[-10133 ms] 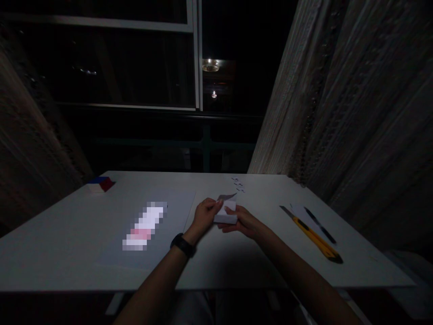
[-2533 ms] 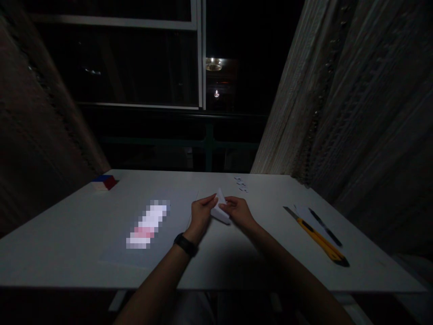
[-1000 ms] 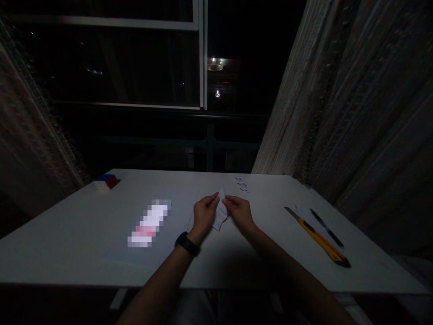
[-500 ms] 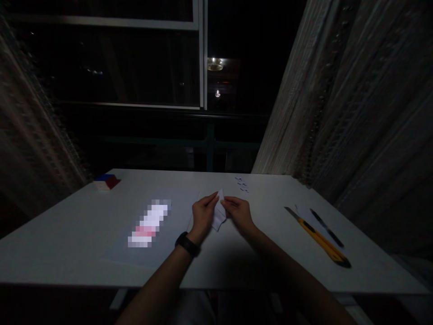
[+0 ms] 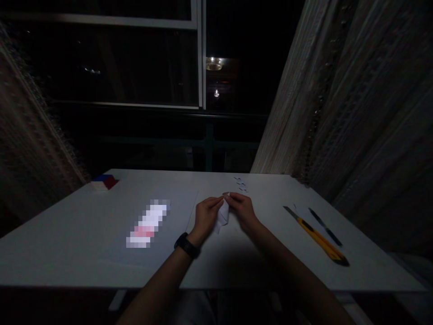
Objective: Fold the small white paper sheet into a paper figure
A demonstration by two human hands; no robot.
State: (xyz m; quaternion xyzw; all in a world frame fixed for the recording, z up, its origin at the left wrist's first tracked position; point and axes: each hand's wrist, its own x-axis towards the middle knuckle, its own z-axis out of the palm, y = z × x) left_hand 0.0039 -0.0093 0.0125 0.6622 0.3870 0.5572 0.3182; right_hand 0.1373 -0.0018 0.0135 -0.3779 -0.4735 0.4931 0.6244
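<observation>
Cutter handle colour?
The cutter handle is yellow with a black end; best seen in the head view.

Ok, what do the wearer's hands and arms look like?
Left hand and right hand are gloveless; forearms bare, no sleeves in view. A dark wristband, possibly a watch, on the left; none visible on the right. Too dim to judge rings.

No readable text, label, brand or number — not one.

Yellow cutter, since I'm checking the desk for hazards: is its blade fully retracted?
No, the blade visibly sticks out of the far end of the yellow cutter.
</observation>
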